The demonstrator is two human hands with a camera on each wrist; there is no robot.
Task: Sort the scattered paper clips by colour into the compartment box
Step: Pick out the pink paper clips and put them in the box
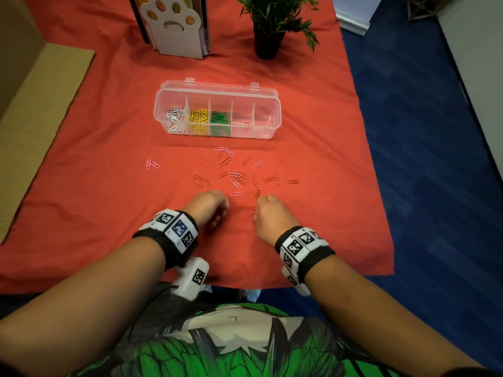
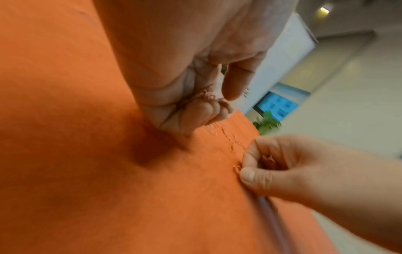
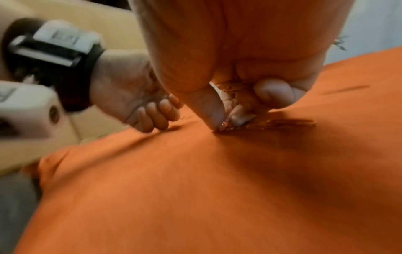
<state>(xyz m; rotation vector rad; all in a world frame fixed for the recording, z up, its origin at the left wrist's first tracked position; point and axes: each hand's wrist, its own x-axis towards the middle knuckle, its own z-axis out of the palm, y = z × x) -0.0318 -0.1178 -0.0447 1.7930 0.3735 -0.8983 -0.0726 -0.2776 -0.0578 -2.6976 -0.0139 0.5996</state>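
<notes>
Both hands are down on the red cloth (image 1: 109,186), close to the person, just short of the loose clips.

Left hand (image 1: 208,206): fingers curled into the palm around a small bunch of pink paper clips (image 2: 208,98), index finger hanging loose above them. Knuckles rest on the cloth.

Right hand (image 1: 268,213): thumb and forefinger pinch a red paper clip (image 2: 237,167) right at the cloth surface; the other fingers are curled over more clips in the palm.

Scattered paper clips (image 1: 236,175), pink and red, lie between the hands and the box; a stray pair (image 1: 151,164) sits off to the left.

Clear compartment box (image 1: 217,110) sits open beyond the scatter, lid tipped back. From the left: white clips (image 1: 174,118), yellow clips (image 1: 198,119), green clips (image 1: 220,121), one section each. The two right-hand sections hold very little; contents too faint to identify.

Behind the box: a paw-cutout file holder (image 1: 174,25) and a potted plant (image 1: 272,20). Cardboard (image 1: 40,104) lies left of the cloth.
</notes>
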